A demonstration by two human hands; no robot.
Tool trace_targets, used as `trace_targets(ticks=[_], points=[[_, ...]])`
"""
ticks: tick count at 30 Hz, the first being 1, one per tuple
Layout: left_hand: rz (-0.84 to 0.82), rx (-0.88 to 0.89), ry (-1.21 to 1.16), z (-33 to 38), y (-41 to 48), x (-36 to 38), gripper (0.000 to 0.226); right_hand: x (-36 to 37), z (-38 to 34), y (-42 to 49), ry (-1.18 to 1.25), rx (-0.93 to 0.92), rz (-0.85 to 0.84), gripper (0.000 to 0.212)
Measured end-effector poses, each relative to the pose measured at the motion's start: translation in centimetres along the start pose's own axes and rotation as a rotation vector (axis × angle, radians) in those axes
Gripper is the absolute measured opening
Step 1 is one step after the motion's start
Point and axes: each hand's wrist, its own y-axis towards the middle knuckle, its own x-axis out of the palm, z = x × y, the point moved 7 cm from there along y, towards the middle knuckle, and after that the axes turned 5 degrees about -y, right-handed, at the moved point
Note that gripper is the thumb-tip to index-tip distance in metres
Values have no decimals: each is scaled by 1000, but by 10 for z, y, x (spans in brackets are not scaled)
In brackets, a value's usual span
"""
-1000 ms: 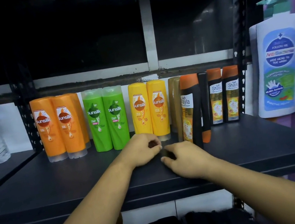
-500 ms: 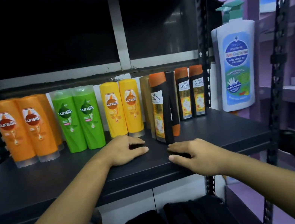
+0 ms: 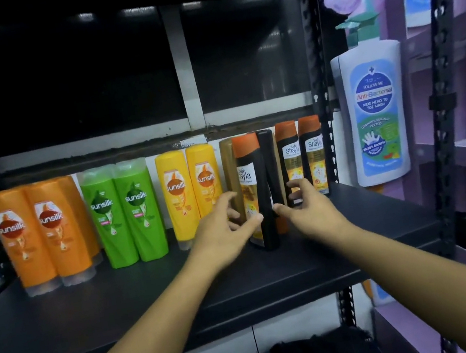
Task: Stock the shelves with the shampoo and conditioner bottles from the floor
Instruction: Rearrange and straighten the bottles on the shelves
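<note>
Both hands are spread loose, gripping nothing: left hand (image 3: 223,234) and right hand (image 3: 309,209) flank the black bottle (image 3: 254,191) tilted between them on the shelf (image 3: 123,304). Best close on both sides together, then stand it upright.

Glossy, smooth plastic bottles (image 3: 138,211) stand on a matt black shelf (image 3: 93,309); its perforated posts (image 3: 320,98) look like painted metal.

left hand (image 3: 222,234), right hand (image 3: 310,213), arms outstretched, both splayed
</note>
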Motion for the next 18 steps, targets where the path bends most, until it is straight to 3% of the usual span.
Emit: trace_targets(ticks=[4, 9, 18], points=[[84, -24, 117, 9, 9, 13, 69, 12, 6, 11, 94, 7, 6, 66], [153, -16, 170, 11, 13, 19, 62, 27, 16, 16, 143, 33, -93, 56], [142, -19, 104, 16, 12, 25, 60, 22, 21, 13, -36, 33, -82, 56]])
